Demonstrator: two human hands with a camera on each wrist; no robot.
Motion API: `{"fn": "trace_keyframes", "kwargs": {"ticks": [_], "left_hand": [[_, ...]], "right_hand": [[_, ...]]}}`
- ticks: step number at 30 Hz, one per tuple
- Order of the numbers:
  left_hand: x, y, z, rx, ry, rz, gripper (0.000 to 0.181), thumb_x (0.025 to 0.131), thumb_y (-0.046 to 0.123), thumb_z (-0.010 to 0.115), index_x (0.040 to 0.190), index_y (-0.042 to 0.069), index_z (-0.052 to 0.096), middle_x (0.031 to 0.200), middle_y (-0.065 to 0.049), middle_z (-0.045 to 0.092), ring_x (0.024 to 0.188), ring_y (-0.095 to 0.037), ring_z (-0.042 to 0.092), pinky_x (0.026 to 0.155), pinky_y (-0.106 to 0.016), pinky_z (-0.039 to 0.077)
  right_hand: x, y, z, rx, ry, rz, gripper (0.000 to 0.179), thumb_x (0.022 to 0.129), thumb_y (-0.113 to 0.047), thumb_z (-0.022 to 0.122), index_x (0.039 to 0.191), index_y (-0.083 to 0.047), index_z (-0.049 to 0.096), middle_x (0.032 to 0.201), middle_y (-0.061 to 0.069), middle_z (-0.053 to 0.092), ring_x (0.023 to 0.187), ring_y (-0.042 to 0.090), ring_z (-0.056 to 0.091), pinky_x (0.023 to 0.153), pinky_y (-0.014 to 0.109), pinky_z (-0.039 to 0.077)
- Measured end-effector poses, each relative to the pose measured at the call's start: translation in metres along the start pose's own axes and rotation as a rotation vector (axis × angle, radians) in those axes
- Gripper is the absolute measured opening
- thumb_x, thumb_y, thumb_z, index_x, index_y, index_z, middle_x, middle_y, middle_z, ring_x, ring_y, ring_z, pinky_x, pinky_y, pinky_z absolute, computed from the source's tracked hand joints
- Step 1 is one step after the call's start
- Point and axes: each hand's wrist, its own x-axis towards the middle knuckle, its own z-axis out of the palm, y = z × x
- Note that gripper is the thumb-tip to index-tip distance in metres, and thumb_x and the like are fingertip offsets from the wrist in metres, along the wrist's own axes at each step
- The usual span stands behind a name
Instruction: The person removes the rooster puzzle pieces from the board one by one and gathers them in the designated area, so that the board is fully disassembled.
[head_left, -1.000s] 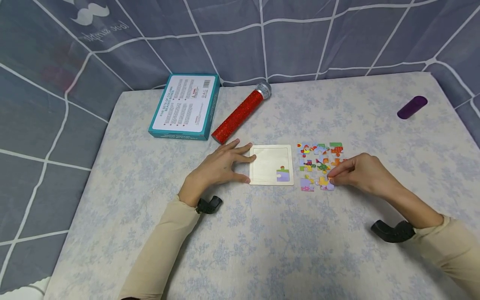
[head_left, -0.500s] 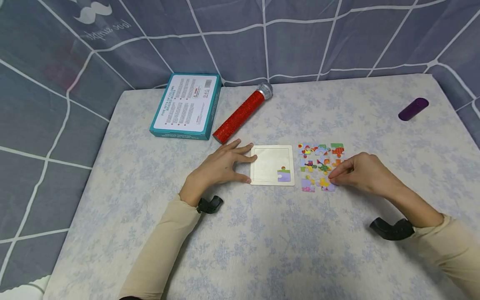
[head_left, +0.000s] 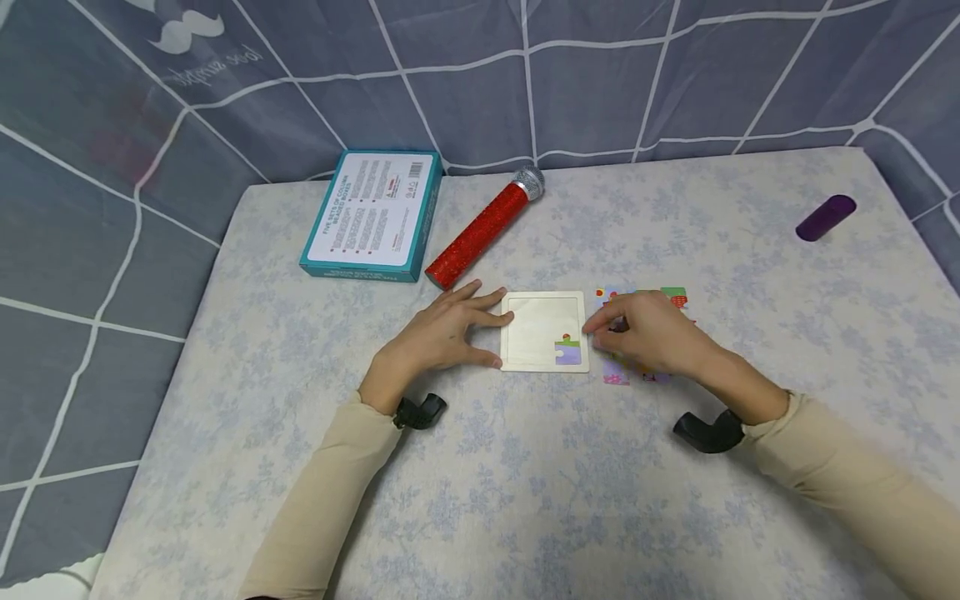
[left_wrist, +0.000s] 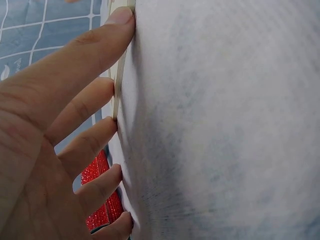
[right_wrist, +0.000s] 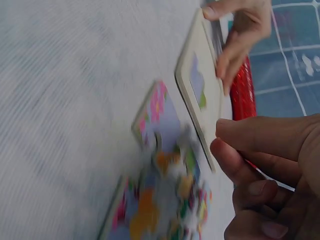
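Observation:
The square wooden puzzle tray (head_left: 542,312) lies flat on the table, with one purple and green puzzle piece (head_left: 568,355) in its lower right corner. My left hand (head_left: 442,333) rests beside it with fingers spread, and thumb and fingertips touch the tray's left edge. My right hand (head_left: 651,332) is over the loose puzzle pieces (head_left: 615,377), its fingertips by the tray's right edge. In the right wrist view, the thumb and index tip of that hand come together, the other fingers curl, and nothing shows between them. The right hand partly covers the pieces in the head view.
A red glittery microphone (head_left: 480,235) lies behind the left hand, beside a teal and white box (head_left: 373,212). A dark purple cylinder (head_left: 825,218) lies at the far right. A grey cloth with white grid lines (head_left: 592,83) hangs behind the floral table cover (head_left: 540,483).
My right hand has moved left, from the lower right of the loose pieces to the tray's right edge. The left hand and the tray have stayed in place.

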Motion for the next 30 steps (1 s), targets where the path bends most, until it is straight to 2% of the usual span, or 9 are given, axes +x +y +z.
{"fn": "trace_keyframes", "kwargs": {"ticks": [2, 8, 17, 24, 30], "left_hand": [[0.0, 0.0, 0.0, -0.003, 0.0, -0.002, 0.069, 0.075, 0.038, 0.085, 0.137, 0.023, 0.058, 0.156, 0.004, 0.033, 0.15, -0.027, 0.013, 0.117, -0.056, 0.018], [0.0, 0.001, 0.0, -0.003, -0.001, -0.005, 0.07, 0.075, 0.038, 0.085, 0.137, 0.023, 0.058, 0.156, 0.004, 0.034, 0.15, -0.027, 0.013, 0.117, -0.057, 0.019], [0.0, 0.001, 0.0, -0.003, 0.0, -0.009, 0.07, 0.075, 0.038, 0.085, 0.137, 0.023, 0.057, 0.156, 0.003, 0.034, 0.15, -0.027, 0.014, 0.116, -0.057, 0.019], [0.0, 0.001, 0.0, -0.005, 0.002, -0.004, 0.07, 0.075, 0.037, 0.086, 0.137, 0.023, 0.058, 0.156, 0.003, 0.034, 0.15, -0.028, 0.014, 0.117, -0.057, 0.018], [-0.001, 0.001, -0.001, -0.011, 0.002, -0.004, 0.069, 0.075, 0.037, 0.086, 0.137, 0.022, 0.058, 0.156, 0.003, 0.034, 0.15, -0.027, 0.014, 0.117, -0.056, 0.017]], "right_hand": [[0.006, -0.003, 0.007, -0.004, 0.001, -0.035, 0.018, 0.088, -0.006, 0.069, 0.104, -0.008, 0.077, 0.097, 0.004, 0.071, 0.059, 0.015, 0.048, 0.049, 0.025, 0.04], [0.015, -0.009, 0.018, -0.035, 0.003, -0.107, 0.022, 0.086, -0.002, 0.07, 0.106, -0.005, 0.076, 0.099, 0.002, 0.071, 0.074, 0.015, 0.056, 0.064, 0.03, 0.045], [0.017, -0.012, 0.02, -0.077, -0.001, -0.087, 0.017, 0.085, -0.004, 0.072, 0.101, -0.007, 0.078, 0.1, 0.001, 0.071, 0.085, 0.019, 0.059, 0.069, 0.032, 0.045], [0.017, -0.009, 0.022, 0.016, 0.019, -0.038, 0.013, 0.084, -0.006, 0.072, 0.095, -0.012, 0.075, 0.084, -0.002, 0.067, 0.066, 0.016, 0.052, 0.061, 0.031, 0.043], [0.015, -0.005, 0.018, 0.128, 0.014, -0.021, 0.015, 0.086, -0.003, 0.068, 0.094, -0.014, 0.074, 0.083, -0.002, 0.07, 0.07, 0.017, 0.059, 0.062, 0.029, 0.045]]}}
